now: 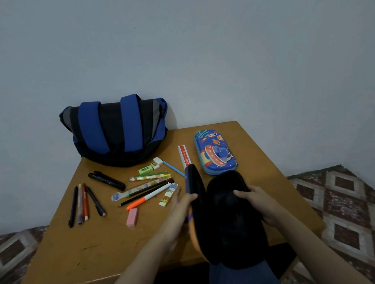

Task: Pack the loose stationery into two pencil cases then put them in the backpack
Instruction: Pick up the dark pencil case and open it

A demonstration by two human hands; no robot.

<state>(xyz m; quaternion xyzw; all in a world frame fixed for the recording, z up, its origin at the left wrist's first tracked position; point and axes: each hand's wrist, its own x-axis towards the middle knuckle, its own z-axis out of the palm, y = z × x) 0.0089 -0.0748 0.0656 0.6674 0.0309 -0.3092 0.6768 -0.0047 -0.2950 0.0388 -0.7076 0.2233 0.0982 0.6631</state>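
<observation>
I hold an opened pencil case with a black lining over the table's near right part. My left hand grips its raised lid at the edge; my right hand grips the base half from the right. A second pencil case, blue with a space print, lies closed at the far right. Loose stationery is spread left of the cases: several pens, a black marker, pencils, a pink eraser, a green eraser, a red-and-white ruler. A blue and black backpack stands against the wall.
Everything rests on a low wooden table set against a pale wall. A patterned floor covering surrounds it on both sides. My knees in blue cloth sit under the near edge.
</observation>
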